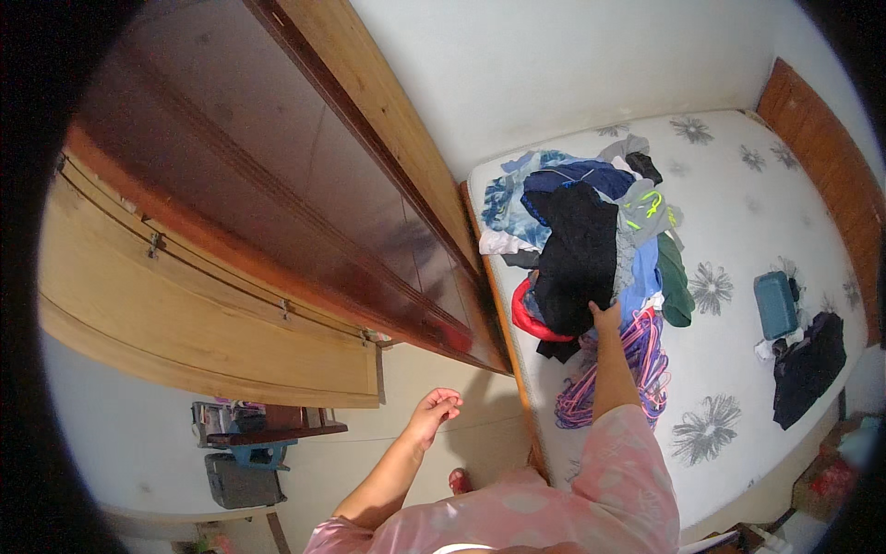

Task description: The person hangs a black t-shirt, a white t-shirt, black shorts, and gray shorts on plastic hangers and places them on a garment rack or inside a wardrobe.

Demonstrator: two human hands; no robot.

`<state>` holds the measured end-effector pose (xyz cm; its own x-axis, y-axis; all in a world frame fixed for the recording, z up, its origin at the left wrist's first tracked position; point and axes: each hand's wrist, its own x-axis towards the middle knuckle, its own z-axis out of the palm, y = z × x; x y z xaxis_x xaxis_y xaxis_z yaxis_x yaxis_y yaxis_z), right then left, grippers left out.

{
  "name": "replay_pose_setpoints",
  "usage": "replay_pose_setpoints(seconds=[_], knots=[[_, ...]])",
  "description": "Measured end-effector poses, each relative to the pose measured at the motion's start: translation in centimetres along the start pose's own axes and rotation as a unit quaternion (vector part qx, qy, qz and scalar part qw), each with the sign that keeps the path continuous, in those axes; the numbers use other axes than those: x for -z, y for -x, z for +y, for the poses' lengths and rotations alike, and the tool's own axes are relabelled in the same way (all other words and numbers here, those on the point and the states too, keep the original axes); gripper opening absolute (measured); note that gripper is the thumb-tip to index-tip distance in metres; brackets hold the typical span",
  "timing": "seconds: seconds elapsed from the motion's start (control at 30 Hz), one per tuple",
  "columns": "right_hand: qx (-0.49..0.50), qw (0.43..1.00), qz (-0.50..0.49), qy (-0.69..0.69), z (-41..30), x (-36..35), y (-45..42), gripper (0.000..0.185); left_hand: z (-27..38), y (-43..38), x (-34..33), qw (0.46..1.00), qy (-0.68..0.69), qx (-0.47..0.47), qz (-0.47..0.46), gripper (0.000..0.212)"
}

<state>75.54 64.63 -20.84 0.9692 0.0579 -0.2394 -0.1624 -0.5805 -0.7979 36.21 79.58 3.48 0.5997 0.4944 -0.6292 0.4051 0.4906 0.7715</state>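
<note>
My right hand (606, 316) reaches over the bed and grips the lower edge of a black garment (578, 256), its thumb on the cloth. The garment lies on top of a heap of clothes. Around it are a navy garment (588, 176), a blue-and-white patterned cloth (516, 197), a grey garment with neon yellow marks (647, 208), a green cloth (675, 280) and a red one (526, 311). Beneath my right forearm lies a tangle of purple and pink hangers (644, 374). My left hand (435, 414) hangs above the floor, holding nothing, fingers loosely bent.
The heap rests on a white mattress (734, 208) with grey flower prints. A tall wooden wardrobe (291, 180) has its yellowish door (208, 325) swung out at left. A teal case (775, 305) and a dark cloth (810, 370) lie farther right. A dark suitcase (242, 481) stands by the left wall.
</note>
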Motion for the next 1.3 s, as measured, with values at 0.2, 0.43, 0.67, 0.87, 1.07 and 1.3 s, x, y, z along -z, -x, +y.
replay_pose_setpoints(seconds=[0.2, 0.43, 0.67, 0.87, 1.07, 1.3], knots=[[0.008, 0.986, -0.038, -0.165, 3.7, -1.6, 0.4, 0.039, 3.1, -3.5, -2.0, 0.995, -0.058, 0.012, -0.079, 0.011], [0.272, 0.912, -0.158, -0.264, -9.4, 9.3, 14.5, 0.037, 4.3, -3.2, -4.2, 0.971, -0.091, -0.051, -0.214, 0.013], [0.177, 0.903, -0.231, -0.318, -18.3, 19.8, 34.3, 0.012, 8.7, 2.4, -8.3, 0.711, -0.282, -0.561, -0.317, 0.06], [0.141, 0.935, -0.125, -0.301, -15.7, 19.1, 43.6, 0.012, 6.1, 6.1, -5.9, 0.64, -0.357, -0.511, -0.449, 0.066], [0.101, 0.922, 0.037, -0.371, -13.2, 18.1, 49.7, 0.009, 1.7, 5.9, -1.7, 0.61, -0.439, -0.495, -0.436, 0.052], [0.082, 0.88, 0.164, -0.439, -12.2, 20.7, 52.0, 0.004, 0.7, 3.6, 0.4, 0.567, -0.461, -0.578, -0.361, 0.035]])
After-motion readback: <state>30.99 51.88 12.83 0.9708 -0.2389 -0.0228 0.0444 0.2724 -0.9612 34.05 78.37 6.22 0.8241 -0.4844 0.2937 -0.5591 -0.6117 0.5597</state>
